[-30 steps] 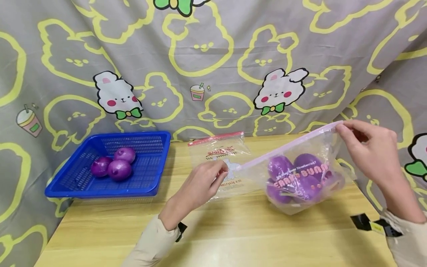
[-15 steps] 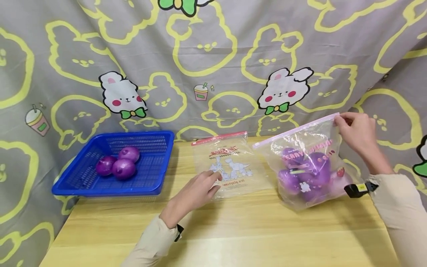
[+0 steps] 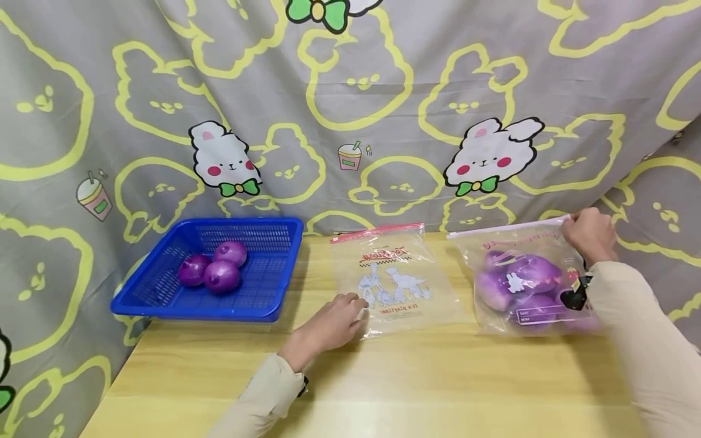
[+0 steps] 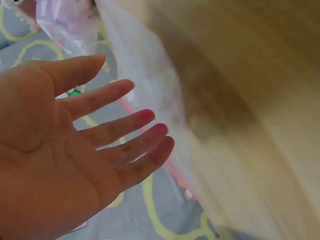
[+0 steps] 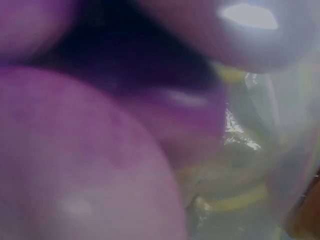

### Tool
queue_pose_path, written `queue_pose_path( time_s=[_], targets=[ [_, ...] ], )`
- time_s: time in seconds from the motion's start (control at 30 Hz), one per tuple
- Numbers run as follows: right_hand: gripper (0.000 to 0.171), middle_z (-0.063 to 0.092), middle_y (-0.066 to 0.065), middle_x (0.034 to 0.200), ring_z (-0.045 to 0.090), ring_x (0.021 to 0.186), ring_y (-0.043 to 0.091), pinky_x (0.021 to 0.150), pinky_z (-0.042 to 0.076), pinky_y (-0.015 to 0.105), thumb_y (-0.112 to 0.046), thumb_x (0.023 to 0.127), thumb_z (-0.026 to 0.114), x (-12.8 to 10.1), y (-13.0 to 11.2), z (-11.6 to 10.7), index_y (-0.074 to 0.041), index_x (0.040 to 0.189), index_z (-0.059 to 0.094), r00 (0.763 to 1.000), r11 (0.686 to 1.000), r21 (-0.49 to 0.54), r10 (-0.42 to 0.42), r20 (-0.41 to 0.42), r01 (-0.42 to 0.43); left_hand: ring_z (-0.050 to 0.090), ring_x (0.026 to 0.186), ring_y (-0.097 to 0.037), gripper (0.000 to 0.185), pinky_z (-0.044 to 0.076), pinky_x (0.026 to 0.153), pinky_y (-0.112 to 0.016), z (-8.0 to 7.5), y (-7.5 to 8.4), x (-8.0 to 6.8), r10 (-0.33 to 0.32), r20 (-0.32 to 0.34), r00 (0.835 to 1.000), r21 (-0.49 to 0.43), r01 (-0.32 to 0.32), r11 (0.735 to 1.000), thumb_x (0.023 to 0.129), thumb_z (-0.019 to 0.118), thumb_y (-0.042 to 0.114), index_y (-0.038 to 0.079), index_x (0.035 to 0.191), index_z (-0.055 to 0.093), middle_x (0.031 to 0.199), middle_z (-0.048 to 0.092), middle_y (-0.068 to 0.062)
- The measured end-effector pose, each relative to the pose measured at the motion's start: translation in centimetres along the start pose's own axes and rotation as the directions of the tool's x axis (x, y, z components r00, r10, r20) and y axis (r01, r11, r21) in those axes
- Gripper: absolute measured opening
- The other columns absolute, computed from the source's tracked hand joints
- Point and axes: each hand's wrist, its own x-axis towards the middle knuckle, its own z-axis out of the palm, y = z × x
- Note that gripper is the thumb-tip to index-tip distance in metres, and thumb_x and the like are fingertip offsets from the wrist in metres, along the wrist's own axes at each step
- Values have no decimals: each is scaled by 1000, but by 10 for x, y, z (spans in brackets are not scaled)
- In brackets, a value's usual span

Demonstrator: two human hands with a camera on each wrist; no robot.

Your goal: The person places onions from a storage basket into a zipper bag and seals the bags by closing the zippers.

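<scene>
My right hand [image 3: 590,234] grips the top right corner of a clear zip bag [image 3: 471,243] with a pale pink slider edge. Several purple onions [image 3: 528,274] are inside it, and the bag's base is at the table. Close up in the right wrist view, onions [image 5: 85,165] fill most of the frame behind plastic. My left hand [image 3: 336,319] is by the lower left edge of a flat clear zip bag [image 3: 405,255] with a red top strip. In the left wrist view its fingers [image 4: 125,120] are extended and spread, holding nothing.
A blue plastic basket [image 3: 257,298] with three purple onions [image 3: 221,277] stands at the left on the wooden table [image 3: 394,377]. A grey patterned curtain [image 3: 328,91] hangs right behind the table.
My left hand has let go of the onion bag's slider edge and moved down beside the flat bag. My right hand has lowered the onion bag and turned it round.
</scene>
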Motion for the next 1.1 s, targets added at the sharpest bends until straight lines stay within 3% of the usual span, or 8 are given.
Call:
queue_pose_path(
  time_s=[0.13, 0.3, 0.53, 0.63, 0.7, 0.87, 0.97, 1.1],
  targets=[
    [43, 47, 48, 109, 48, 100, 62, 71, 41, 63, -25, 97, 36, 5, 2, 8, 10, 83, 57, 998, 999, -19, 43, 39, -42, 57, 120, -32, 33, 51, 96, -46, 7, -1, -3, -29, 69, 997, 29, 27, 999, 100, 60, 27, 9, 128, 62, 130, 59, -13],
    [43, 49, 48, 110, 41, 105, 65, 86, 35, 68, -20, 98, 36, 4, -27, 12, 17, 96, 56, 991, 996, -49, -80, -110, 75, 57, 119, -30, 32, 52, 93, -46, 10, -1, -3, -42, 57, 997, 67, 38, 997, 100, 61, 28, 10, 126, 63, 127, 60, -10],
    [35, 56, 40, 118, 43, 110, 57, 94, 33, 64, -5, 92, 49, -28, -108, 32, 14, 119, 58, 874, 916, -33, -392, -289, 400, 57, 116, -29, 30, 54, 89, -46, 13, 0, -8, -34, 46, 998, 68, 31, 997, 97, 65, 28, 10, 122, 64, 121, 61, -9],
    [34, 59, 36, 117, 49, 110, 54, 98, 37, 62, -1, 89, 55, -50, -145, 49, 13, 120, 59, 832, 842, 10, -530, -167, 539, 57, 115, -30, 31, 54, 88, -47, 15, 3, -9, -36, 46, 998, 79, 32, 996, 97, 65, 28, 10, 122, 63, 120, 60, -9],
    [36, 60, 34, 121, 52, 113, 51, 100, 40, 60, -5, 92, 58, -67, -170, 66, 11, 124, 58, 801, 800, 57, -599, 10, 597, 55, 118, -31, 33, 53, 89, -49, 14, 4, -12, -51, 64, 997, 94, 45, 995, 97, 65, 29, 11, 124, 62, 123, 59, -9],
    [51, 59, 27, 128, 65, 101, 37, 98, 48, 52, -22, 101, 56, -104, -217, 128, 6, 142, 45, 682, 803, 158, -577, 449, 575, 45, 133, -33, 47, 48, 97, -56, 13, 12, -24, -110, 145, 983, 114, 94, 989, 97, 64, 33, 12, 138, 52, 144, 48, -15],
    [53, 61, 24, 126, 66, 94, 31, 95, 51, 48, -21, 102, 54, -112, -236, 166, 4, 146, 41, 641, 797, 154, -569, 514, 584, 38, 140, -34, 56, 44, 102, -58, 11, 18, -32, -125, 185, 975, 110, 106, 988, 97, 63, 35, 14, 146, 46, 153, 39, -17],
    [56, 65, 21, 118, 65, 102, 34, 91, 51, 51, -21, 104, 51, -108, -253, 197, -3, 153, 32, 659, 800, 95, -550, 514, 593, 29, 146, -33, 64, 37, 108, -58, 11, 22, -40, -119, 227, 966, 73, 105, 992, 98, 62, 40, 17, 153, 39, 160, 29, -15]
  ],
)
